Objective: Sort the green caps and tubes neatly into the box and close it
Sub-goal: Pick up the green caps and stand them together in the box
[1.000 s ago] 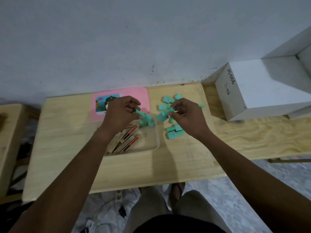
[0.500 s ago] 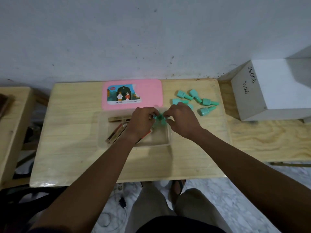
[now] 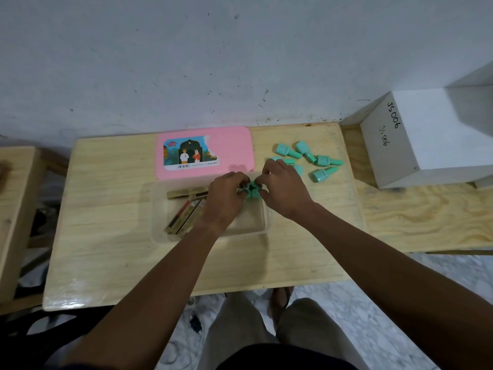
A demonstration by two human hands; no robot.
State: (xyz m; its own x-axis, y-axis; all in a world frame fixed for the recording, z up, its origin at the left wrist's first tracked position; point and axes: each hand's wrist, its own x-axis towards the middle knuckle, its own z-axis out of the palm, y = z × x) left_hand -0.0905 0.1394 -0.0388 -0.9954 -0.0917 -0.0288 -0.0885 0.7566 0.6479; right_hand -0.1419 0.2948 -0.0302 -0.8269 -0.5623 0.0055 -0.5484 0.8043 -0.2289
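A clear plastic box (image 3: 262,228) sits mid-table with several gold tubes (image 3: 185,214) lying in its left half. Over its far right corner my left hand (image 3: 225,198) and my right hand (image 3: 282,189) meet, fingers curled round a small cluster of green caps (image 3: 252,190) between them. Several more green caps (image 3: 324,173) lie loose on the table to the right of the box, one partly hidden behind my right hand. The box's pink lid (image 3: 232,145) lies flat just beyond the box.
The wooden table (image 3: 106,236) stands against a white wall. A white carton (image 3: 432,145) marked JS006 rests on a plywood bench (image 3: 426,217) to the right. Another wooden surface (image 3: 13,209) is at the left. My knees and one foot show below the table's front edge.
One second ago my right hand was at the loose caps beside the box. It has since joined my left hand over the box's far right corner, both holding green caps. The view shifted.
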